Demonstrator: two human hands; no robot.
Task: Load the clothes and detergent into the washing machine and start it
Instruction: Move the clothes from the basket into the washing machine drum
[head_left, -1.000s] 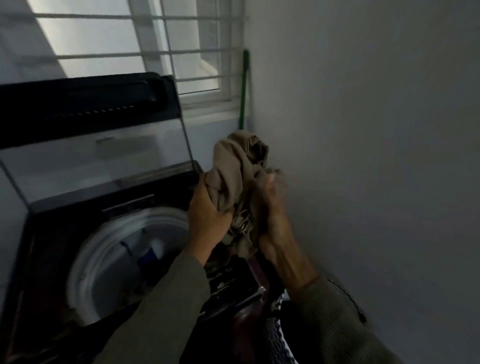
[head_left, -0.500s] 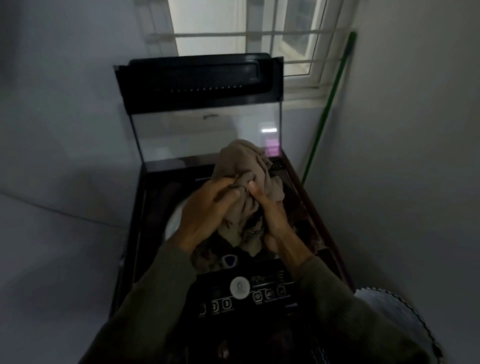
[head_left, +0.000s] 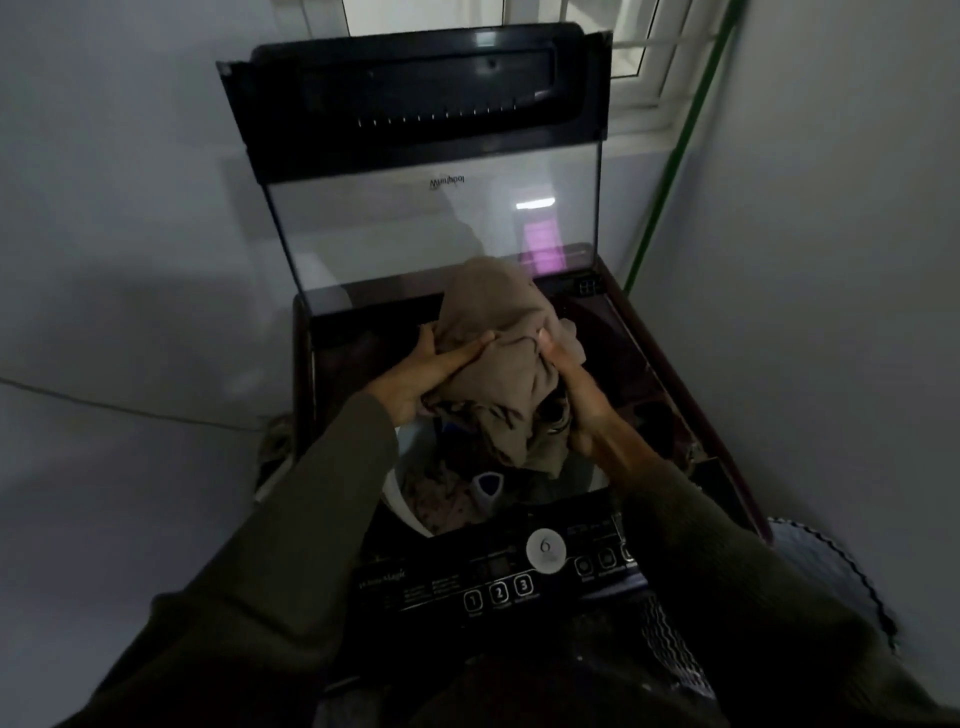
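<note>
left hand (head_left: 423, 375) at 9, right hand (head_left: 574, 395) at 3, both clamped round beige clothes bundle (head_left: 501, 353) over drum (head_left: 415, 499); soft, light, floppy: hold by flanks.

Our bundle of clothes (head_left: 493, 353) fills most of the space above the washer's tub opening (head_left: 410, 499), where more laundry (head_left: 441, 493) already lies. The raised lid (head_left: 431, 171) blocks the back, the control panel (head_left: 498, 571) the front. The wall (head_left: 831, 260) and a green pole (head_left: 670, 176) close the right.
</note>
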